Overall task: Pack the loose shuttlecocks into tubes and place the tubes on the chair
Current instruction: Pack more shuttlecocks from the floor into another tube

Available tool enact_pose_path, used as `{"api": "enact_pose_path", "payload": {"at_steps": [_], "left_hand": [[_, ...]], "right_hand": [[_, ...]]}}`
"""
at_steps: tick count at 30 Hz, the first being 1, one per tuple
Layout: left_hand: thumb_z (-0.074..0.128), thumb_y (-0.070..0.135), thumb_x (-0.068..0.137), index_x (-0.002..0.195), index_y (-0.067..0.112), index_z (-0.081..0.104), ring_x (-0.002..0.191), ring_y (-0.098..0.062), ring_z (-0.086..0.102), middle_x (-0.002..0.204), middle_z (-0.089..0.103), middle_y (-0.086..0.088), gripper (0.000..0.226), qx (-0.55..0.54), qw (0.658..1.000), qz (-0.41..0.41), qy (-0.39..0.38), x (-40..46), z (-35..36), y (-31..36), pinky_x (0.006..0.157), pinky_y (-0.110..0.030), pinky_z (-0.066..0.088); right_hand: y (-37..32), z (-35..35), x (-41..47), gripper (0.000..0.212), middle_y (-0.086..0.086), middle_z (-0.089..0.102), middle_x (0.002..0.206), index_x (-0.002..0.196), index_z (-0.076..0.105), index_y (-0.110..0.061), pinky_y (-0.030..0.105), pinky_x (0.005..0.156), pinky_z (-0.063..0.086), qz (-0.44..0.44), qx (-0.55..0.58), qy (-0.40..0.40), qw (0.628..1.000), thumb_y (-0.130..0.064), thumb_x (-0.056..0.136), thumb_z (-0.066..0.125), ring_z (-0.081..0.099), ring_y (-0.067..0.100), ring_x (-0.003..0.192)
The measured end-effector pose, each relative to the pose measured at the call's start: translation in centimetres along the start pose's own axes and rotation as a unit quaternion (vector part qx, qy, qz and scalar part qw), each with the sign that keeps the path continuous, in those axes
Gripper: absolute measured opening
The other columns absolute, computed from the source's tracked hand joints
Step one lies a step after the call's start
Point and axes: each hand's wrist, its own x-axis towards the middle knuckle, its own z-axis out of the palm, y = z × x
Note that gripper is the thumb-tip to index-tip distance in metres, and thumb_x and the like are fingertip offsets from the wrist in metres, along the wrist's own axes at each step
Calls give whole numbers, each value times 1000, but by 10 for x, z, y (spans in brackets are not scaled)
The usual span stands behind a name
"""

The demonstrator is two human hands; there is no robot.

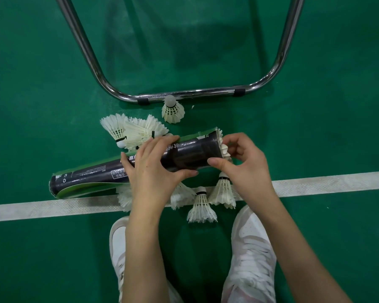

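A long black and green shuttlecock tube [190,155] is held nearly level over the floor, its open mouth to the right. My left hand [155,169] grips the tube around its middle. My right hand [243,158] is at the mouth, its fingers curled round a white shuttlecock [224,147] whose feathers stick out of the tube. Loose white shuttlecocks lie on the floor: a cluster [131,130] behind the tube, one [172,110] near the chair frame, several [202,204] below the tube on the white line.
A chrome chair frame [190,94] rests on the green court floor just beyond the shuttlecocks; its seat is out of view. A white court line [315,183] crosses the floor. My two white shoes [253,248] stand at the bottom.
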Motion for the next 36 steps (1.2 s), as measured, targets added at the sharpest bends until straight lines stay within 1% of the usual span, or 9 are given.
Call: {"api": "enact_pose_path", "payload": {"at_steps": [1, 4, 7, 10, 19, 28, 31, 34, 36], "left_hand": [[81, 49, 52, 118, 39, 56, 124, -9, 41, 125, 53, 16, 72, 0, 1000, 0, 1, 0, 0, 0, 111, -57, 0], [81, 48, 52, 118, 38, 56, 124, -10, 41, 123, 51, 18, 71, -2, 1000, 0, 2, 0, 0, 1, 111, -57, 0], [80, 49, 53, 118, 38, 56, 124, -8, 40, 123, 50, 19, 71, -7, 1000, 2, 0, 0, 1, 4, 111, -56, -1], [80, 49, 53, 118, 38, 55, 124, -8, 39, 126, 51, 17, 70, -11, 1000, 3, -4, -1, 2, 7, 111, -55, -3], [79, 51, 53, 118, 38, 55, 125, -8, 38, 127, 51, 17, 70, -17, 1000, 7, -1, -1, 1, 8, 110, -52, -3], [80, 51, 53, 118, 38, 56, 124, -8, 39, 126, 51, 18, 71, -16, 1000, 6, -2, -1, 2, 8, 111, -54, -2], [79, 51, 52, 118, 39, 56, 124, -7, 39, 126, 51, 18, 71, -20, 1000, 4, -5, -1, 2, 9, 111, -53, -2], [78, 52, 52, 118, 38, 56, 124, -8, 39, 126, 52, 17, 71, -19, 1000, 4, -9, 0, 1, 9, 111, -54, -2], [79, 52, 52, 118, 38, 56, 124, -8, 39, 126, 51, 17, 71, -17, 1000, 3, -12, 0, 0, 9, 111, -53, -2]], "right_hand": [[-1, 0, 0, 35, 4, 61, 83, 82, 55, -31, 12, 71, 43, -1, -1, -7, 1000, -5, 72, 76, 53, 8, 75], [-2, -1, 0, 34, -6, 58, 79, 82, 54, -32, 12, 71, 44, 0, -5, -26, 1000, -5, 74, 74, 52, -1, 72], [-1, -2, -1, 31, -12, 62, 79, 83, 56, -31, 15, 76, 48, -4, -4, -35, 999, -4, 78, 71, 58, 3, 77], [-3, -4, -2, 31, -13, 64, 79, 83, 57, -30, 13, 76, 47, -7, 8, -38, 999, -2, 79, 69, 60, 1, 78], [0, -9, -3, 22, -14, 66, 79, 85, 63, -24, 8, 77, 42, -26, -10, -15, 999, -7, 76, 73, 58, -3, 79], [-3, -11, -1, 24, -5, 67, 84, 89, 62, -22, 13, 78, 45, -9, -8, -33, 999, -5, 76, 73, 59, 4, 79], [-4, -12, -1, 34, -7, 66, 79, 89, 57, -31, 14, 76, 46, 12, 1, -34, 999, -5, 75, 73, 60, 2, 76], [-5, -13, 0, 37, -9, 65, 68, 90, 51, -34, 22, 79, 47, 28, 4, -41, 999, -7, 76, 73, 61, 3, 73], [-5, -13, 0, 37, -8, 66, 67, 91, 50, -34, 28, 82, 48, 33, 4, -49, 998, -8, 77, 72, 63, 6, 74]]}}
